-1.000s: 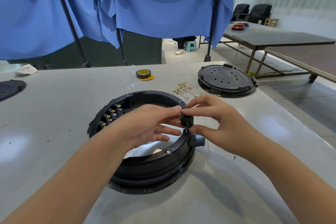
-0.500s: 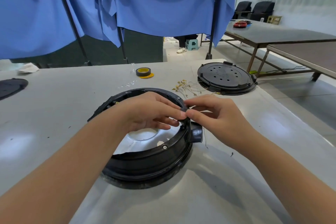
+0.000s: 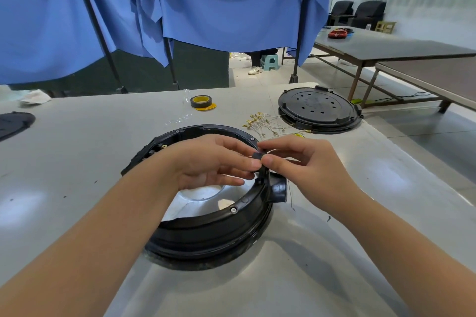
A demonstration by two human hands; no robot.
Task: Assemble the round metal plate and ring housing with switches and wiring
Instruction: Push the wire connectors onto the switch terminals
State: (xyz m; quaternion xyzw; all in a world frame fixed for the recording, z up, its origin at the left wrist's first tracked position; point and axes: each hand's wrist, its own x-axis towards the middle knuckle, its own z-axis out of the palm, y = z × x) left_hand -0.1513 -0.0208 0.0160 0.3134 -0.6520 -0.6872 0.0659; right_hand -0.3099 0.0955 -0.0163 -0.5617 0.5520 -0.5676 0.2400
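A black ring housing (image 3: 211, 229) sits on the grey table, with a shiny round metal plate (image 3: 203, 198) inside it and a short spout on its right side. My left hand (image 3: 206, 162) reaches over the ring and my right hand (image 3: 301, 159) comes from the right. Both pinch a small black switch (image 3: 258, 156) just above the ring's right rim. Other switches (image 3: 159, 148) show inside the left wall, mostly hidden by my left arm. A bunch of thin wires with brass terminals (image 3: 265, 123) lies behind the ring.
A black round perforated cover (image 3: 319, 109) lies at the back right near the table edge. A roll of yellow-cored black tape (image 3: 201, 101) stands behind the ring. Another dark disc (image 3: 14, 123) is at far left. Blue curtains hang behind; brown tables stand to the right.
Both hands shifted slightly up and back along the right rim with the small switch. The camera tilted, so the ring sits lower in view. The left-wall switches are more hidden.
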